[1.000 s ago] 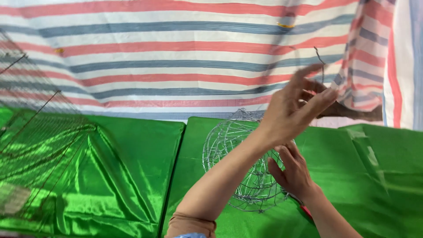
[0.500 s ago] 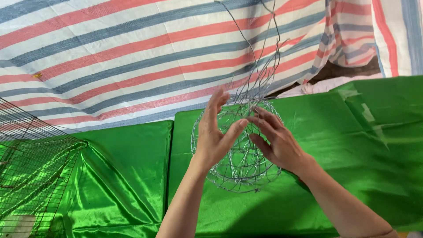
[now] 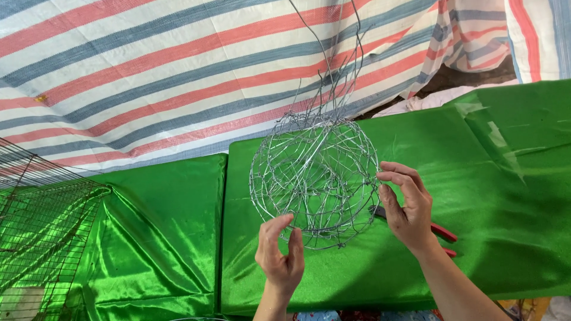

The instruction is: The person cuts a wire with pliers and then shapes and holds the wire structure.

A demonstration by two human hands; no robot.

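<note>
A round ball of woven silver wire (image 3: pixel 315 178) stands on a green satin-covered table (image 3: pixel 505 178), with several loose wire ends sticking up from its top. My left hand (image 3: pixel 279 255) is at the ball's lower left edge, fingers slightly curled and just touching the wire. My right hand (image 3: pixel 407 205) rests its fingertips against the ball's right side. Neither hand grips anything firmly. Red-handled pliers (image 3: pixel 443 235) lie on the cloth, partly hidden under my right hand.
A wire mesh cage (image 3: pixel 41 226) sits at the far left over the green cloth. A striped red, blue and white tarpaulin (image 3: pixel 178 65) hangs behind the table. A seam runs between two green cushions (image 3: pixel 225 238).
The view has shifted. My left hand has dropped from the ball's upper left to its lower left edge. My right hand has moved to the ball's right side.
</note>
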